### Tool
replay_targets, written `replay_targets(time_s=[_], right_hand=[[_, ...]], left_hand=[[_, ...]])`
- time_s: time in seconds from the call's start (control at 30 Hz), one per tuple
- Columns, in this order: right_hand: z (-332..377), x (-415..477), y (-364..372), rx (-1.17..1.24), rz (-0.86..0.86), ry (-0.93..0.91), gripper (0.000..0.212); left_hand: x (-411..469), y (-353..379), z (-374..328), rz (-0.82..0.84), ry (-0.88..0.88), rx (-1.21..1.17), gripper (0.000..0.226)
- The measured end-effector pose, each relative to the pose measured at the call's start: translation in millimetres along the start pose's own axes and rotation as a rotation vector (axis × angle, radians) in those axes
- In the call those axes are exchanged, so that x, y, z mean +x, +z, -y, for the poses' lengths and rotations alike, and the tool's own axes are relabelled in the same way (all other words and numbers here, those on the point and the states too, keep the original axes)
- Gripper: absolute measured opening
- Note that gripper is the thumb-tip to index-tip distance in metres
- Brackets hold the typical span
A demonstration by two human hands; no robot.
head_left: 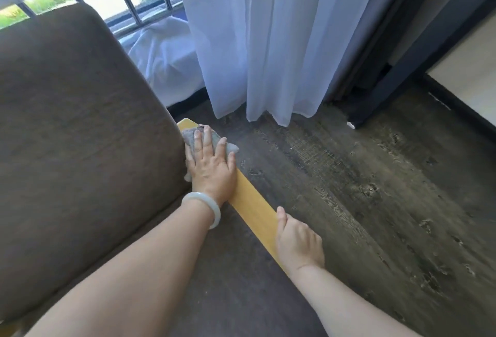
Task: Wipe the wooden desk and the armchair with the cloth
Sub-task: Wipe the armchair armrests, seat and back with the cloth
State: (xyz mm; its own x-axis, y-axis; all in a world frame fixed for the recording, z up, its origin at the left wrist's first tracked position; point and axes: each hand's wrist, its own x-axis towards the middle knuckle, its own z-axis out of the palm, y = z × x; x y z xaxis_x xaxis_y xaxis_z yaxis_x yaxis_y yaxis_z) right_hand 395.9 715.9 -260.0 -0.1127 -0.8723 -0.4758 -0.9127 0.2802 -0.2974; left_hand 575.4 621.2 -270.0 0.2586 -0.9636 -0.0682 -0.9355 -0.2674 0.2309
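The left grip (210,167) lies flat, fingers straight and slightly spread, and presses a grey cloth (189,135) down on the yellow wooden armrest (249,202) of the armchair (80,135). It curls round nothing; the palm and fingers simply bear on the cloth. The cloth is bunched under the palm and shows ahead of the fingertips, with a corner poking out past the little-finger side and another scrap by the heel of the palm. A pale bangle (204,209) sits on the wrist just behind this grip.

The right grip (298,245) holds the same armrest nearer the person, well behind the left grip. Its thumb lies along the top of the wood and its fingers are curled down over the outer edge, out of sight.

Touching the left grip's thumb side is the brown back cushion. Between the two forearms, below both grips, lies the dark seat (228,269). To the right grip's outer side spreads a dark wood-grain floor (375,189). Beyond the left grip's fingertips a sheer white curtain (268,41) hangs to the floor, and left of it a barred window (128,1) shows greenery.
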Motion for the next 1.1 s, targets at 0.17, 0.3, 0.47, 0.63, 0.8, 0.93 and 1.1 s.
replay_targets(time_s=[0.17, 0.3, 0.47, 0.63, 0.8, 0.93, 1.1], right_hand=[[-5.2, 3.8, -4.9, 0.223, 0.012, 0.054, 0.047], [-7.8, 5.2, -15.6, 0.687, 0.037, 0.110, 0.036], [-40.0, -22.9, -39.8, 0.693, -0.210, -0.010, 0.032], [-51.9, -69.6, -31.8, 0.152, -0.115, -0.569, 0.050], [-50.3, -76.0, 4.9, -0.391, -0.056, -0.593, 0.085], [-60.0, -94.5, 8.4, -0.425, -0.115, -0.564, 0.078], [-95.7, -127.6, -6.7, -0.522, 0.025, -0.537, 0.073]], left_hand=[[-104.5, 18.7, -46.9, 0.032, 0.106, -0.107, 0.052], [-162.5, 27.7, -77.9, 0.075, 0.170, -0.088, 0.053], [-214.9, 23.7, -103.9, 0.181, 0.261, -0.250, 0.056], [-219.2, -9.8, -49.4, 0.091, 0.035, -0.788, 0.065], [-285.6, -11.7, 80.7, 0.206, -0.395, -0.409, 0.056], [-361.0, -28.5, 158.1, 0.396, -0.571, -0.126, 0.054], [-441.4, -61.7, 194.2, 0.408, -0.518, -0.038, 0.049]])
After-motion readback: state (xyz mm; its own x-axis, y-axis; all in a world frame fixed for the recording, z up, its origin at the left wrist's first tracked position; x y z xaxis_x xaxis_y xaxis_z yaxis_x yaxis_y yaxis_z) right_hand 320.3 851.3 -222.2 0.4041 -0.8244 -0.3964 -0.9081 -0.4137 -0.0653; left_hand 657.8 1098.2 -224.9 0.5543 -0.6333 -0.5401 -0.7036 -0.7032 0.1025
